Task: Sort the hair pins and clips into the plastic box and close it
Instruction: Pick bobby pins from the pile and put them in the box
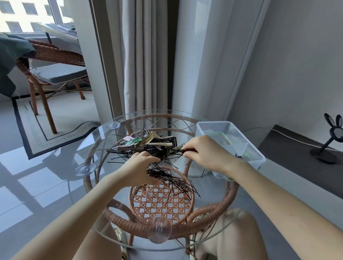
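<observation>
While your left hand [142, 167] keeps its fingers curled round a thick bundle of thin black wire hair pins [168, 178], your right hand [206, 152] pinches a few more of the same pins between thumb and fingertips at the near edge of the pile. Judgement: the left acts as the holder, so loose pins are collected lengthwise into one lot, and the right does the picking. The held bundle fans out toward you, its ends splayed and uneven; it will probably shed pins if tilted. Beyond the fingers, a heap of larger hair clips [146, 143] in pale pink, mint green, brass, dark brown and cream lies mid-way across the round clear glass table top [87, 191], with stray black pins scattered along its near side. Your clear rectangular plastic box [259, 161] stands at the table's right edge, just beside your right wrist, with no lid on it. Something green shows through its walls; lid or clips, you cannot tell. Sorting looks early: most pieces lie outside the box.
</observation>
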